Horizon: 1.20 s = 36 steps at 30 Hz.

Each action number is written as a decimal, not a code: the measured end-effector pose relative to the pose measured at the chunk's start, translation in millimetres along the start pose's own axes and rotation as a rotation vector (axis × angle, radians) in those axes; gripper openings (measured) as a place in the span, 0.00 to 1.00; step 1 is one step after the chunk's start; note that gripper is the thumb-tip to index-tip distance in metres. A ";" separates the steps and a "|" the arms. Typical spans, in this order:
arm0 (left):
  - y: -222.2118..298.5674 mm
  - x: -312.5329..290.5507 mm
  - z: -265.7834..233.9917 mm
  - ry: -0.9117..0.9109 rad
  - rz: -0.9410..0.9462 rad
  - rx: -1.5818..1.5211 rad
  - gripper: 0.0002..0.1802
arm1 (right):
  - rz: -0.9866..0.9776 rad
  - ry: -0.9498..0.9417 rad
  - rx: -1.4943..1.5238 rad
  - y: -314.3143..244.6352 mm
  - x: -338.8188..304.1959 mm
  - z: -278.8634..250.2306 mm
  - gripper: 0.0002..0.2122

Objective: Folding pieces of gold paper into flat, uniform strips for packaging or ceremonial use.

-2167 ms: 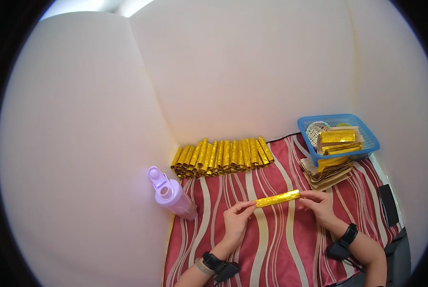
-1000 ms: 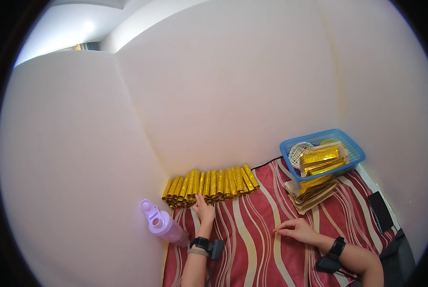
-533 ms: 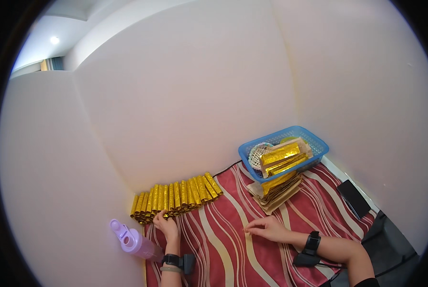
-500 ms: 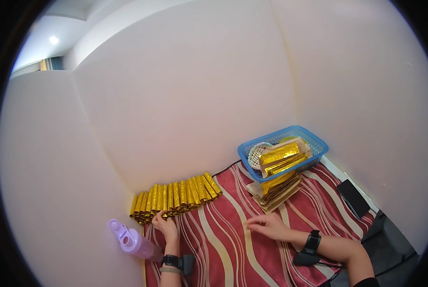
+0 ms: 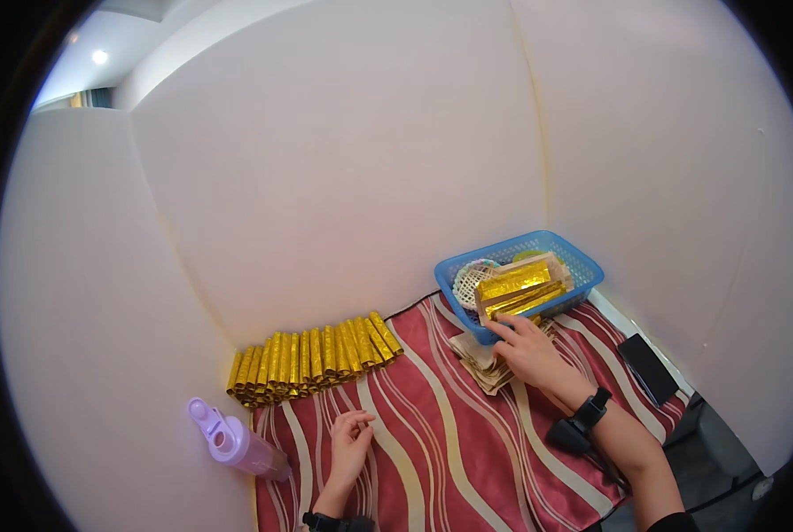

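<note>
Resting flat on the cloth (image 5: 467, 443), left hand (image 5: 350, 445) fingers loosely apart; right hand (image 5: 527, 348) fingers spread on the sheets (image 5: 480, 365) beside the basket (image 5: 582, 266).

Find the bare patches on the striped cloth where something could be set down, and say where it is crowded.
Free: the cloth between the left hand and right hand. Crowded: the gold rolls along the wall, and the paper stack by the blue basket.
</note>
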<state>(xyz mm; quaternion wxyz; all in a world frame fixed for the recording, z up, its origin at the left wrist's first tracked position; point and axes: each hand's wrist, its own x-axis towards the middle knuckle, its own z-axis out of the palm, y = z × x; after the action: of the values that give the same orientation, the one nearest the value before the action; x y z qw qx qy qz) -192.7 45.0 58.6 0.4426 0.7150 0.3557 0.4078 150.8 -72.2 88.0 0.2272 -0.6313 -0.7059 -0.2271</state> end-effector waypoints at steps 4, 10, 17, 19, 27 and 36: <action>-4.2 -9.3 3.5 -0.099 0.039 0.085 0.09 | -0.112 0.007 -0.048 -8.7 5.6 -21.0 0.06; 8.4 -20.4 6.2 -0.147 -0.013 0.031 0.08 | 0.207 -0.409 0.085 -18.5 -4.7 -18.9 0.12; 2.2 -33.6 2.0 -0.259 -0.194 -0.052 0.09 | 0.371 -0.400 0.269 -16.9 -5.9 -5.1 0.17; 3.3 -33.7 5.4 -0.291 -0.209 -0.086 0.10 | 0.249 -0.310 0.133 -10.2 -15.9 13.0 0.15; 0.3 -37.4 8.2 -0.278 -0.164 -0.003 0.09 | -0.005 0.069 -0.239 -14.2 -9.6 -0.1 0.07; 55.4 -56.8 13.4 -0.163 0.460 0.333 0.33 | -0.295 0.020 0.373 -141.1 -12.9 -9.5 0.06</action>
<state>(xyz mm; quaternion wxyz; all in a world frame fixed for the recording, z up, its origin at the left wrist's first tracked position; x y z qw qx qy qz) -196.0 -28.7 90.7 0.2421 0.8701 0.2097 0.3747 12.1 -102.2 83.0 0.3113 -0.4661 -0.8179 -0.1300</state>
